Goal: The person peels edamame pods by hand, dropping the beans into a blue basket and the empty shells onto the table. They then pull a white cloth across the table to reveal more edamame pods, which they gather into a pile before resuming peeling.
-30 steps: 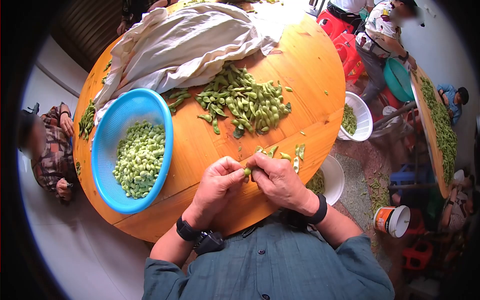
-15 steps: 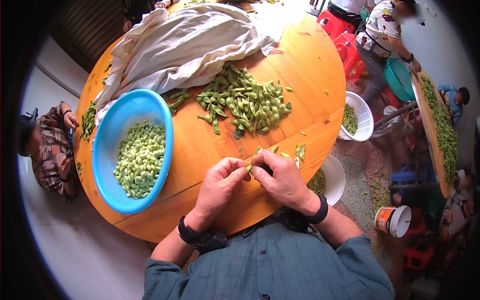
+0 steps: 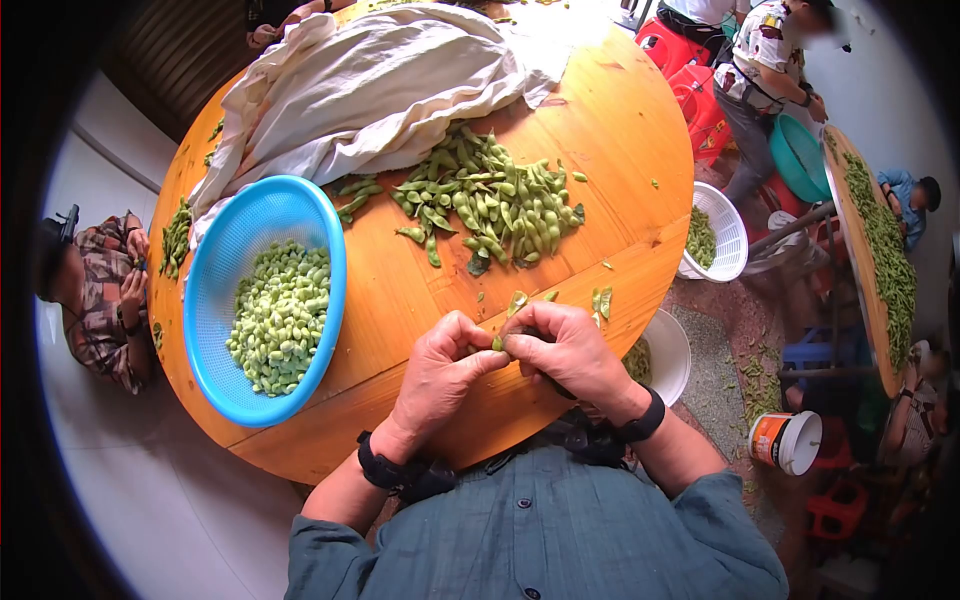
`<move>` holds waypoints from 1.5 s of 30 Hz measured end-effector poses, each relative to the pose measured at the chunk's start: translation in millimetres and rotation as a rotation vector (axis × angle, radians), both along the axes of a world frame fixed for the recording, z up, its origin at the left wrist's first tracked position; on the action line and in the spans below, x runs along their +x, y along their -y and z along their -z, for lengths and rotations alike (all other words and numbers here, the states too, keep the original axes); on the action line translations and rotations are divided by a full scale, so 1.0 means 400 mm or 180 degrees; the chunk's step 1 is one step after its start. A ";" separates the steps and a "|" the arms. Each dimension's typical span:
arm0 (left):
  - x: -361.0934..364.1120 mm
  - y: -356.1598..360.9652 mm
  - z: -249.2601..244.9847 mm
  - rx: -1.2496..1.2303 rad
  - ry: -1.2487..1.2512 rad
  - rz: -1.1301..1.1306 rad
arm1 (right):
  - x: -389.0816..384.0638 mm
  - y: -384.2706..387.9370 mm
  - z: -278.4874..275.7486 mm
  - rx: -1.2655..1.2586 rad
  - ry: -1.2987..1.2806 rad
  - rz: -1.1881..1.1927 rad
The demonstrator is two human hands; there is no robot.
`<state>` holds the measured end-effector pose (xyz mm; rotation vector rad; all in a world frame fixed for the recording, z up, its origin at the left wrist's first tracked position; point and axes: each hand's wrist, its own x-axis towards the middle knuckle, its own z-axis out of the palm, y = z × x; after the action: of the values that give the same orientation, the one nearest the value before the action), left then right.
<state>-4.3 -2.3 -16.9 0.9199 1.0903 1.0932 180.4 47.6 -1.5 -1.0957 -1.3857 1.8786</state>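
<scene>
My left hand and my right hand meet over the near edge of the round wooden table. Between their thumbs and fingers is a small green soybean pod, mostly covered by the fingertips. Both hands are closed in a pinch. A dark shape shows under my right fingers. Just beyond them lie a few opened pod shells. Farther off is a heap of full soybean pods. To the left, a blue mesh basket holds shelled green beans.
A crumpled white cloth covers the far side. Below the right edge stand a white bucket and white basket with green pods or shells. People sit left and far side; others work around another pod-covered table.
My left fingers have opened slightly around the pod, and my right hand has turned a little. The person at left has brought both hands together near the table edge.
</scene>
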 end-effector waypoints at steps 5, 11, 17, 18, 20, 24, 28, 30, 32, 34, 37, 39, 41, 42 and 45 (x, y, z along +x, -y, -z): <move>-0.001 0.000 -0.002 -0.0005 -0.0393 0.0034 | 0.004 -0.006 0.002 -0.0067 0.0024 -0.0094; -0.001 0.000 -0.005 -0.0016 -0.0419 0.0065 | 0.011 -0.009 0.008 -0.0169 -0.0117 -0.0182; 0.007 0.002 -0.004 -0.0089 -0.0234 0.0053 | 0.011 -0.009 -0.004 -0.0305 -0.0028 -0.0185; 0.011 0.003 -0.004 -0.0091 -0.0234 0.0052 | 0.009 -0.008 -0.012 -0.0274 0.0013 -0.0127; 0.019 0.004 -0.005 -0.0045 -0.0188 -0.0103 | 0.003 -0.005 -0.014 -0.0244 0.0054 -0.0065; 0.023 0.011 0.009 0.0030 -0.0578 -0.0130 | -0.005 0.002 -0.005 0.0061 0.0112 0.0106; 0.030 0.017 0.007 0.0406 -0.1246 -0.0207 | -0.013 0.007 0.016 0.0592 0.0278 0.0219; 0.030 0.019 0.004 0.0586 -0.1568 -0.0184 | -0.017 0.010 0.017 0.0571 0.0248 0.0257; 0.029 0.020 0.009 0.0620 -0.1479 -0.0231 | -0.019 0.011 0.011 0.0558 0.0219 0.0287; 0.027 0.019 0.012 0.0493 -0.1115 -0.0239 | -0.020 0.011 -0.007 0.0396 0.0219 0.0296; 0.026 0.016 0.003 0.0238 -0.0463 -0.0220 | -0.017 0.010 -0.002 0.0762 0.0381 0.0246; 0.022 0.009 -0.010 0.0111 -0.0175 -0.0193 | -0.011 0.008 0.007 0.0883 0.0398 0.0213; 0.004 0.001 -0.019 -0.0343 0.0410 0.0056 | -0.006 0.007 0.009 0.1002 0.0414 0.0173; -0.008 -0.003 -0.010 -0.0531 0.0713 0.0232 | -0.004 0.007 0.008 0.0992 0.0389 0.0160; -0.006 -0.002 -0.015 -0.0687 0.0763 0.0243 | -0.005 0.008 -0.001 0.0838 0.0229 0.0244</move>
<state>-6.8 -1.4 -10.7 0.6368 0.9457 0.9737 178.3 44.3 -1.3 -1.0753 -1.5570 1.5637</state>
